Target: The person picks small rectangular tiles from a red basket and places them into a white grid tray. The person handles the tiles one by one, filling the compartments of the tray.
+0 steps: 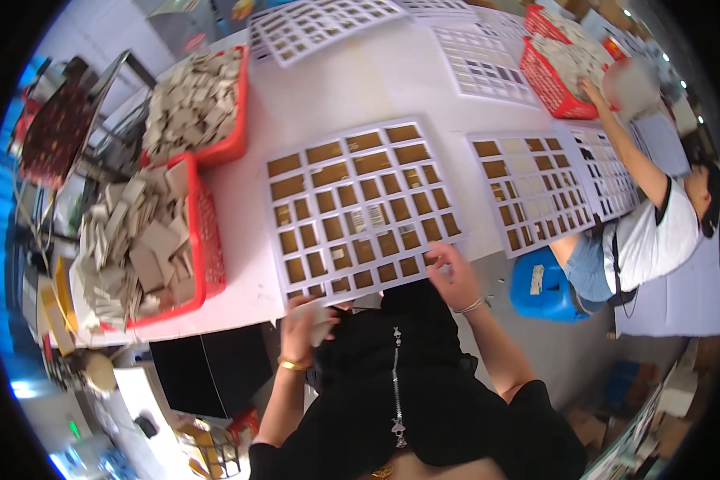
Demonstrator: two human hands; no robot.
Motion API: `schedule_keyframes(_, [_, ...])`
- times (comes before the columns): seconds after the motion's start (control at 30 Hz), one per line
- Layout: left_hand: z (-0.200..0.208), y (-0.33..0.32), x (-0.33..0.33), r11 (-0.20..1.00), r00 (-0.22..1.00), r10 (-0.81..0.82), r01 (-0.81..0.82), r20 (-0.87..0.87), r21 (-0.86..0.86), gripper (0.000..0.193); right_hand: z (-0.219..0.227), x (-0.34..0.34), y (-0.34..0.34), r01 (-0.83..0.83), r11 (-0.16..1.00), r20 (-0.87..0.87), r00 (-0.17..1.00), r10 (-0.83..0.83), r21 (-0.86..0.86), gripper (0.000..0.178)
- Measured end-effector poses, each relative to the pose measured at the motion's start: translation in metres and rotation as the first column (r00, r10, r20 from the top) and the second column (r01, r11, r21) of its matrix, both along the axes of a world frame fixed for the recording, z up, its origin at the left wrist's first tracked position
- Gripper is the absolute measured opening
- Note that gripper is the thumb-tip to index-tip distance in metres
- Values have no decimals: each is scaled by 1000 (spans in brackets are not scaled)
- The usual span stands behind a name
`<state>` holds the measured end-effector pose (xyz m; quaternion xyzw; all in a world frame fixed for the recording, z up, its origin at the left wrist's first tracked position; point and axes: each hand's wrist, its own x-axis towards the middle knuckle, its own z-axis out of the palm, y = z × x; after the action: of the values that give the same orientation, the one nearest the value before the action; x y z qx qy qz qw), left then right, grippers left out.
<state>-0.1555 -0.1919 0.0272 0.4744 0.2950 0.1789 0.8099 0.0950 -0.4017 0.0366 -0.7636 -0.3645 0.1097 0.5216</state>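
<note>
A white grid panel [328, 162] with brown cells of several sizes lies on the table right before me, its near edge by the table's front. Below its lower left corner, my left hand [298, 332] is closed around a few flat greyish-beige pieces [322, 326]; their exact number is hidden. My right hand [454, 276] is at the panel's lower right corner, fingers apart and slightly bent, with nothing visible in them. Whether its fingertips touch the panel, I cannot tell. Two pale labels with dark stripes [368, 218] show near the panel's middle.
Two red baskets heaped with flat greyish pieces, a near one [210, 240] and a far one [242, 120], stand at left. More grid panels [528, 188] lie right and at the back. At right, a co-worker [656, 232] reaches into another red basket [540, 76]. A blue stool [536, 288] stands below.
</note>
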Motion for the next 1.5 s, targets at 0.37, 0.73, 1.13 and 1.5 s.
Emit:
schedule_keyframes(0.37, [7,-52,73,930,929,-368,368,32,2,30,41,-19,49,-662,747,38,747,664,-56,24])
schedule_keyframes(0.73, [-12,-35,84,956,913,51,73,405,-284,24,24,64,102,-306,930,-199,917,345,203,36])
schedule_keyframes(1.13, [-14,-22,96,944,933,219,-130,285,-303,35,-15,132,179,-406,910,239,878,415,-89,21])
schedule_keyframes(1.5, [-4,-15,135,976,943,212,-189,258,-112,48,14,95,169,-420,908,409,828,383,1,29])
